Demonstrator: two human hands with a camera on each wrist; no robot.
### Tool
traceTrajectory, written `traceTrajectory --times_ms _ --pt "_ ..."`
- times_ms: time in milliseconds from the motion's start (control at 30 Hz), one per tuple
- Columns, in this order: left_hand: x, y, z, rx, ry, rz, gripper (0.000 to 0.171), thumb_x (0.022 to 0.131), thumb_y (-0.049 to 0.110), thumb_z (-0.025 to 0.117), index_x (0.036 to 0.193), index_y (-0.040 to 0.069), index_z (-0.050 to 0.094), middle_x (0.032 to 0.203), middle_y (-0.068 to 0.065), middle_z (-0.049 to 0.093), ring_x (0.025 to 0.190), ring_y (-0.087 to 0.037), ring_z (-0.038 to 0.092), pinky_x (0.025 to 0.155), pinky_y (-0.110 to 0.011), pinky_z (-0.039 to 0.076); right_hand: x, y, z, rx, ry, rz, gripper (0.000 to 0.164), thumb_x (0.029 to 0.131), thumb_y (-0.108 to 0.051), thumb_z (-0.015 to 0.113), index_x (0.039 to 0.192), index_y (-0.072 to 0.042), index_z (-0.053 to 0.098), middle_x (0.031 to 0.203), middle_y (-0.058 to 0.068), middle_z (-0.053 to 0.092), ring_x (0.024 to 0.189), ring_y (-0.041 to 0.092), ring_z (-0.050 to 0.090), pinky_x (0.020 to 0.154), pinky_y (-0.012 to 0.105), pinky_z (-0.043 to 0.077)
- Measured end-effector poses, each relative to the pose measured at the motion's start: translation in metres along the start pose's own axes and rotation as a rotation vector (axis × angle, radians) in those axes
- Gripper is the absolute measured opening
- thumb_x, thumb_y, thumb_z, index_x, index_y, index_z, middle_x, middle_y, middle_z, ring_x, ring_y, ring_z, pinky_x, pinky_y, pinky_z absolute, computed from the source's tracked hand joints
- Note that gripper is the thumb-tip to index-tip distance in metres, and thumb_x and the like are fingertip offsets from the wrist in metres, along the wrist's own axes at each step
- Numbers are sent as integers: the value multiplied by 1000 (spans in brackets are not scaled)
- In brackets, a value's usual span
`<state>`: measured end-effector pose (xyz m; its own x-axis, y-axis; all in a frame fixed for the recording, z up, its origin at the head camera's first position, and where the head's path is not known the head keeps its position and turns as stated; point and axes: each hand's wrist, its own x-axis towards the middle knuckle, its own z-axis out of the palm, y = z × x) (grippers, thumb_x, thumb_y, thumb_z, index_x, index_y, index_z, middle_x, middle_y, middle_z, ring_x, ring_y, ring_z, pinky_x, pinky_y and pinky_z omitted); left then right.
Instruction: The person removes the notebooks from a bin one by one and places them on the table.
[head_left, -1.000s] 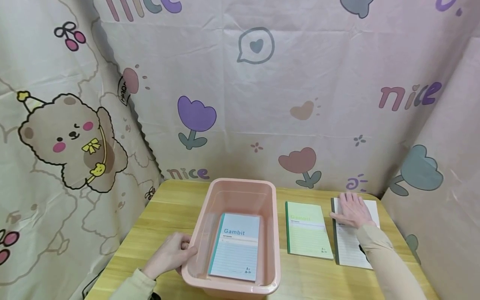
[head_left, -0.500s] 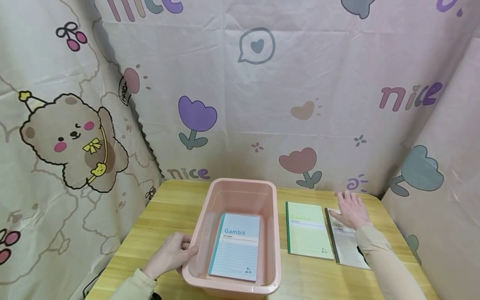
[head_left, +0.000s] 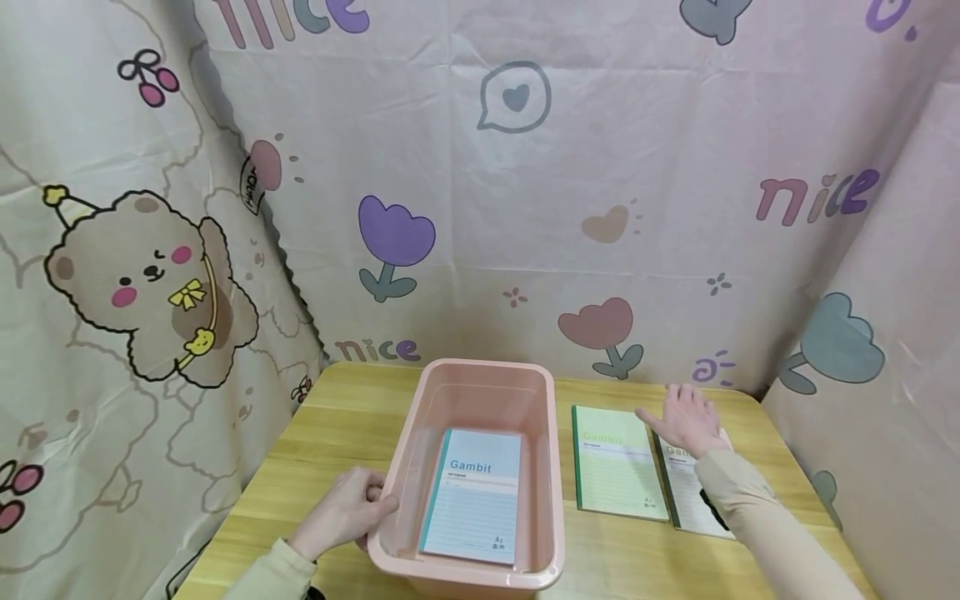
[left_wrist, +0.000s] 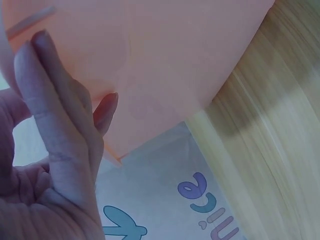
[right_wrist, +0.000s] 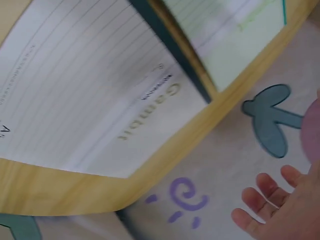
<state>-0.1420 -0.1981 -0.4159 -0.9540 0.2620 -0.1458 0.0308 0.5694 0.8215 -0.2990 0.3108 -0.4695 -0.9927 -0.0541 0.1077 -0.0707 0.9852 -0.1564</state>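
Observation:
In the head view my left hand [head_left: 341, 512] grips the left rim of a pink plastic bin [head_left: 551, 500]. Its fingers lie against the bin's outer wall [left_wrist: 165, 65] in the left wrist view. A blue "Gambit" notebook [head_left: 472, 500] lies flat inside the bin. My right hand [head_left: 684, 421], fingers straight and spread, hovers over the upper part of a white notebook with a dark spine [head_left: 693, 492] and holds nothing. The right wrist view shows that hand [right_wrist: 280, 205] apart from the white notebook [right_wrist: 100, 95]. A green notebook [head_left: 618, 467] lies between the bin and the white one.
Everything stands on a wood-grain table [head_left: 360, 408]. A patterned cloth curtain [head_left: 495, 208] hangs along the table's back edge and both sides. The green and white notebooks lie side by side, close together.
The white notebook has shifted left, closer to the green one. My right hand has come off it and moved slightly left. My left hand and the bin have stayed put.

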Motion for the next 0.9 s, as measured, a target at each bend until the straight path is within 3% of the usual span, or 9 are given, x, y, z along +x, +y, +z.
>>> traceTrajectory --times_ms 267,433,667,900 --pt "1 0 1 -5 -12 0 29 88 10 59 104 -14 66 69 -5 69 52 -15 66 42 -35 60 -4 -36 -25 24 -28 -7 81 96 -59 52 127 15 42 119 37 47 114 54 45 91 64 45" --pt "1 1 0 -10 -21 -19 32 88 10 59 107 -15 64 71 -6 70 54 -17 68 43 -35 61 -6 -72 -41 47 -6 -54 79 98 -58 48 128 15 42 119 35 49 115 52 46 92 64 45" --pt "1 1 -1 0 -27 -4 30 89 10 59 105 -15 65 69 -6 69 53 -15 66 42 -34 60 -8 -125 -57 12 45 -157 74 96 -56 51 126 11 46 116 31 51 110 49 49 84 56 49" --pt "1 1 -2 1 -34 -6 32 89 10 59 107 -15 65 69 -5 69 52 -16 67 42 -35 60 -9 -172 -69 -25 43 -201 78 94 -61 52 128 9 48 118 28 53 113 46 51 88 55 50"
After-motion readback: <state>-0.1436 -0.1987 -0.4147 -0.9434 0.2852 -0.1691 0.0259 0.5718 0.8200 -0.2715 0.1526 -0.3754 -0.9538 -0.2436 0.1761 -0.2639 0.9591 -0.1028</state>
